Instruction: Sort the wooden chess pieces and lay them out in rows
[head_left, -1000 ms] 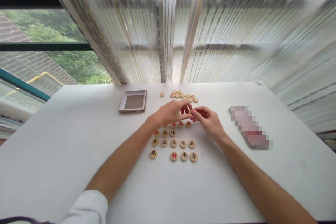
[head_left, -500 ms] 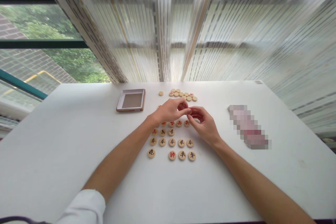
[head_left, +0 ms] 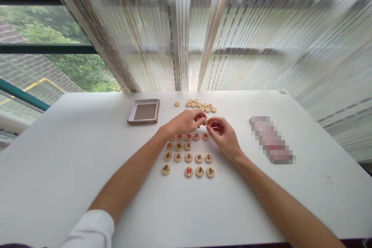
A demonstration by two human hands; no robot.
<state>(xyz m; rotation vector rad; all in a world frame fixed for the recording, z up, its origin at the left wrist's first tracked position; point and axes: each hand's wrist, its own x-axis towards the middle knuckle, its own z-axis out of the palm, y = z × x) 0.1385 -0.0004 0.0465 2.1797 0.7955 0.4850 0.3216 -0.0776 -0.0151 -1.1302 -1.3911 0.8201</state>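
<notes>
Between the thumb and fingers of my right hand [head_left: 225,135] is a Chinese chess piece [head_left: 208,122], a pale wooden disc with its red character facing up. My left hand [head_left: 186,121] is just to its left, fingers bent and slightly apart, with nothing visible in them. Below both hands, rows of matching discs lie face up. A row of red soldier pieces [head_left: 197,136] is partly covered by my left hand. Nearer me are red and black horse pieces [head_left: 178,146], several black soldier pieces [head_left: 188,157], and a row with a black cannon [head_left: 166,169], a red general [head_left: 188,171] and two black chariots [head_left: 199,171].
Beyond my hands lies a cluster of discs [head_left: 199,105], mostly blank side up, with one single disc [head_left: 176,104] to its left. A shallow open box [head_left: 157,112] sits at the back left of the white table [head_left: 72,155]. A pixelated object [head_left: 271,139] lies at right.
My left fingers have drawn back slightly from the piece, which now shows its red face in my right hand. The whole view has shifted a little.
</notes>
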